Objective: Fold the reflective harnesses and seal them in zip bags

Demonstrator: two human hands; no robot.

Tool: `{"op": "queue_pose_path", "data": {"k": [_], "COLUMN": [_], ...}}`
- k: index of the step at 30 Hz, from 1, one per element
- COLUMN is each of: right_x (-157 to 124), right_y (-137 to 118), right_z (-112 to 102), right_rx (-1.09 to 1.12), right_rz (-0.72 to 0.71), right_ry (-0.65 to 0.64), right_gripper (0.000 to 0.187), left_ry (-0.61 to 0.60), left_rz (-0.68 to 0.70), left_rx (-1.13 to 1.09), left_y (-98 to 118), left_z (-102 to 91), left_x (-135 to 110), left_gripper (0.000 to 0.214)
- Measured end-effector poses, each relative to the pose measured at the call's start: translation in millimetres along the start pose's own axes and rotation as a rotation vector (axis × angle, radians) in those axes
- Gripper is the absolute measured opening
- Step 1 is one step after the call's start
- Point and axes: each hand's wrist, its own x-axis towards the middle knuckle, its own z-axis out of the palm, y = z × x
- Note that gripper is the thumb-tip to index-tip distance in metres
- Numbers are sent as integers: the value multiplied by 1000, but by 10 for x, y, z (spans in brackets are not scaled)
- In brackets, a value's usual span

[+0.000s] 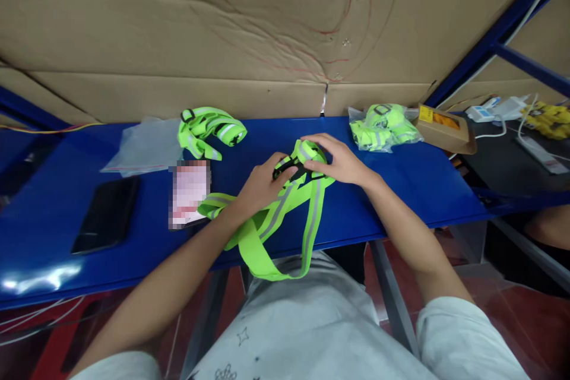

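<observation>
Both my hands are on a neon-green reflective strap harness with grey stripes and black buckles. My left hand is closed on its bunched part, thumb by a black buckle. My right hand curls over the bunch from the other side, fingers closed around it. Loose loops of the harness trail left across the table and hang over its front edge. Another green reflective strap bundle lies at the back left. Bagged green straps sit at the back right.
The blue table backs onto a cardboard wall. To the left are clear plastic bags, a black phone-like slab and a blurred-out pink-and-white item. An open cardboard box stands at the right end, near white cables.
</observation>
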Motion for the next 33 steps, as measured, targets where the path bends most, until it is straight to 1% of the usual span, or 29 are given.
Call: {"op": "queue_pose_path", "data": {"k": [2, 4, 6, 9, 11, 12, 14, 17, 19, 21, 23, 25, 27, 28, 30, 33], "right_x": [-13, -20, -16, 5, 17, 20, 14, -14, -34, -45, -48, -48, -53, -58, -71, -91], "right_y": [3, 32, 69, 101, 101, 96, 73, 10, -49, -113, -165, -195, -198, -192, -174, -175], "right_z": [27, 66, 98, 130, 140, 140, 134, 121, 123, 131, 136, 133, 133, 139, 171, 259], "right_rx": [1, 69, 223, 456, 520, 518, 454, 275, 190, 136, 77, -29, -184, -266, -405, -547], "right_rz": [14, 84, 163, 246, 292, 313, 349, 368, 358, 335, 266, 126, -20, -65, -82, -63], "right_ry": [-66, -60, -46, -28, -9, 6, 41, 57, 41, 28, 50, 55, -6, -58, -147, -195], "right_gripper": [63, 65, 62, 52, 49, 50, 52, 53, 53, 51, 51, 53, 62, 67, 74, 77], "left_ry": [-5, -8, 12, 93, 141, 155, 161, 147, 131, 116, 121, 151, 186, 195, 182, 128], "left_rz": [-29, -39, -7, 167, 286, 320, 313, 221, 207, 225, 229, 219, 209, 204, 211, 243], "left_rx": [-163, -282, -324, -232, -124, -64, 60, 208, 237, 239, 256, 281, 295, 296, 294, 311], "left_y": [-30, -61, -84, -84, -60, -42, -2, 51, 70, 76, 73, 66, 58, 54, 49, 55], "left_z": [5, 16, 28, 26, 12, 4, -7, -6, 3, 12, 15, 14, 11, 11, 14, 27], "left_x": [9, 17, 29, 44, 37, 27, -5, -59, -83, -93, -95, -89, -80, -75, -64, -52], "left_gripper": [50, 52, 57, 62, 64, 65, 61, 52, 50, 47, 40, 35, 32, 31, 30, 27]}}
